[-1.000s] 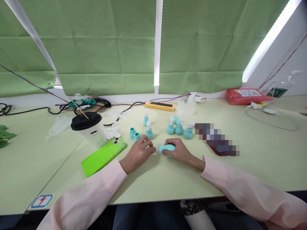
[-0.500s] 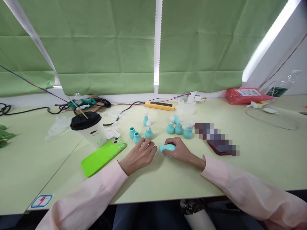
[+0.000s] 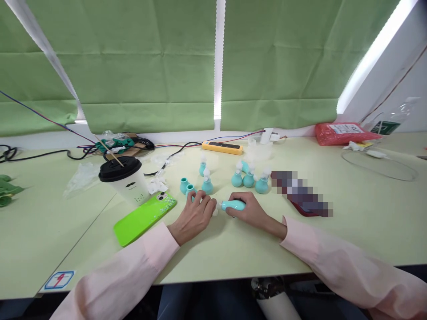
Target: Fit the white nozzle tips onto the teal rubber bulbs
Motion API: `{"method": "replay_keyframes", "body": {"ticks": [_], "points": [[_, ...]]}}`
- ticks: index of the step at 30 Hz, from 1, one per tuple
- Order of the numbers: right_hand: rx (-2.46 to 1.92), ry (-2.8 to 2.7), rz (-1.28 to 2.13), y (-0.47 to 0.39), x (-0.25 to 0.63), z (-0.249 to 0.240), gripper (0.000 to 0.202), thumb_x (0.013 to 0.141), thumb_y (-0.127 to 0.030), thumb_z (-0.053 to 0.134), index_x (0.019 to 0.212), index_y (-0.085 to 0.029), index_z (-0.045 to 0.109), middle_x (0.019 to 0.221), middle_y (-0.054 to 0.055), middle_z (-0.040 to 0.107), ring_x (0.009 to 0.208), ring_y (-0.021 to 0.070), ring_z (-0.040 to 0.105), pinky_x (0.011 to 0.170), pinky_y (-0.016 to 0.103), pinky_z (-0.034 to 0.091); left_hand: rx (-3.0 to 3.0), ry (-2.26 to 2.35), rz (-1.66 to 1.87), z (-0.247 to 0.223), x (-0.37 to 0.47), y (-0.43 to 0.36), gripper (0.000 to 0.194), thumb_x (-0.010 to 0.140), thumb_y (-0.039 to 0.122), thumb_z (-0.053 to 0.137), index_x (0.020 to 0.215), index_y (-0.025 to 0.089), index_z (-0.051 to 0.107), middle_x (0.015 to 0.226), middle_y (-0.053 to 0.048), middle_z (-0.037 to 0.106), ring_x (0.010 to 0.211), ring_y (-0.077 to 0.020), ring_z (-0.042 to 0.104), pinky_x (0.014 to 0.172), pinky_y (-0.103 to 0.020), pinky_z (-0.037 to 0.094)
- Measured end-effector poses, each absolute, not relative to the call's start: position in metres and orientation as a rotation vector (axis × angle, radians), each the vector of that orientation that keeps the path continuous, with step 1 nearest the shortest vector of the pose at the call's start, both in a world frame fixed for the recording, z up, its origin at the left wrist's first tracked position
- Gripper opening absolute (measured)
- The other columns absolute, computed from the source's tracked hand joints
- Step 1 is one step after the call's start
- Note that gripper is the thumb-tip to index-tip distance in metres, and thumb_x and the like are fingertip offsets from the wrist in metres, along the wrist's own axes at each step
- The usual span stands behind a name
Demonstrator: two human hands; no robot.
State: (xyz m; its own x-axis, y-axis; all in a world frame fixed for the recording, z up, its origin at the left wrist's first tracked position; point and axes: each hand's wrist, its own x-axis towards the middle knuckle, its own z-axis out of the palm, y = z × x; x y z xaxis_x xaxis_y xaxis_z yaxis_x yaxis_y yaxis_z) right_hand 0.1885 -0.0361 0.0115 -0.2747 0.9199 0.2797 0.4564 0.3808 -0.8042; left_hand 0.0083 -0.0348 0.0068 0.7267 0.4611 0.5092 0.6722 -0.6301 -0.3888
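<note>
My right hand [image 3: 248,208] is closed around a teal squeeze bulb [image 3: 235,205], lying sideways with its narrow end toward my left hand. My left hand [image 3: 196,215] faces it with curled fingers, pinching a small translucent piece [image 3: 215,212] that the fingertips mostly hide. Just beyond my left fingers stand two open-necked teal bulbs [image 3: 184,185], the nearer one partly covered by the hand. Beside them a bulb with a clear top [image 3: 207,186] stands upright, and another [image 3: 203,169] is farther back. Several more topped bulbs [image 3: 248,179] stand beyond my right hand, with one teal bulb [image 3: 245,166] behind them.
A lidded paper cup [image 3: 128,186] with a stick and a green phone case [image 3: 145,218] are at left. A blurred dark red object [image 3: 303,200] lies right. Behind are a yellow power strip [image 3: 222,147], cables, clear plastic [image 3: 258,150] and a red package [image 3: 343,133].
My left hand has shifted slightly, and the translucent piece now shows at its fingertips. The bulb in my right hand has turned a little, its narrow end now showing toward the left.
</note>
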Motion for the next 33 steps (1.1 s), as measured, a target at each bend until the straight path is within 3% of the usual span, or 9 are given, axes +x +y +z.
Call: {"method": "replay_keyframes", "body": {"ticks": [6, 10, 15, 20, 27, 33], "points": [[-1.198, -1.886, 0.715, -0.037, 0.187, 0.012, 0.009, 0.058, -0.019, 0.052, 0.052, -0.015, 0.046, 0.051, -0.004, 0.040, 0.050, 0.0075, 0.034, 0.045, 0.020, 0.028, -2.440, -0.972, -0.575, 0.008, 0.013, -0.036, 0.015, 0.081, 0.014, 0.034, 0.078, 0.011, 0.049, 0.072, -0.007, 0.050, 0.074, -0.0207, 0.040, 0.061, -0.034, 0.036], [-1.207, -1.827, 0.876, -0.034, 0.189, 0.013, 0.009, 0.059, -0.020, 0.052, 0.052, -0.015, 0.048, 0.047, -0.004, 0.042, 0.047, 0.0077, 0.037, 0.044, 0.020, 0.030, -2.625, -0.965, -0.647, 0.013, 0.012, -0.036, 0.015, 0.082, 0.018, 0.035, 0.083, 0.012, 0.049, 0.078, -0.008, 0.051, 0.075, -0.0187, 0.040, 0.063, -0.034, 0.038], [-1.195, -1.754, 1.035, -0.033, 0.190, 0.016, 0.008, 0.060, -0.020, 0.052, 0.053, -0.015, 0.051, 0.041, -0.005, 0.043, 0.042, 0.0075, 0.039, 0.041, 0.019, 0.030, -2.752, -0.905, -0.973, 0.009, 0.008, -0.029, 0.016, 0.079, 0.020, 0.044, 0.093, 0.013, 0.048, 0.084, -0.006, 0.053, 0.079, -0.0160, 0.040, 0.068, -0.031, 0.040], [-1.211, -1.743, 1.064, -0.032, 0.190, 0.016, 0.007, 0.057, -0.019, 0.055, 0.052, -0.015, 0.051, 0.040, -0.005, 0.044, 0.041, 0.0075, 0.040, 0.040, 0.019, 0.030, -2.770, -0.767, -1.165, 0.008, 0.004, -0.023, 0.011, 0.078, 0.015, 0.046, 0.087, 0.016, 0.053, 0.075, -0.004, 0.054, 0.074, -0.0133, 0.040, 0.061, -0.025, 0.040], [-1.212, -1.732, 1.083, -0.033, 0.189, 0.014, 0.010, 0.058, -0.019, 0.053, 0.050, -0.015, 0.048, 0.039, -0.005, 0.043, 0.040, 0.0073, 0.040, 0.038, 0.019, 0.029, -2.425, -0.497, -0.632, 0.015, 0.002, -0.033, 0.015, 0.079, 0.007, 0.039, 0.084, 0.009, 0.053, 0.076, -0.009, 0.055, 0.076, -0.0193, 0.042, 0.062, -0.034, 0.038], [-1.211, -1.843, 0.938, -0.034, 0.189, 0.011, 0.010, 0.058, -0.019, 0.052, 0.051, -0.015, 0.047, 0.044, -0.005, 0.042, 0.044, 0.0075, 0.039, 0.041, 0.019, 0.030, -2.393, -0.513, -0.451, 0.012, 0.005, -0.035, 0.017, 0.078, 0.004, 0.036, 0.081, 0.009, 0.052, 0.079, -0.010, 0.053, 0.079, -0.0208, 0.043, 0.066, -0.035, 0.037]]}}
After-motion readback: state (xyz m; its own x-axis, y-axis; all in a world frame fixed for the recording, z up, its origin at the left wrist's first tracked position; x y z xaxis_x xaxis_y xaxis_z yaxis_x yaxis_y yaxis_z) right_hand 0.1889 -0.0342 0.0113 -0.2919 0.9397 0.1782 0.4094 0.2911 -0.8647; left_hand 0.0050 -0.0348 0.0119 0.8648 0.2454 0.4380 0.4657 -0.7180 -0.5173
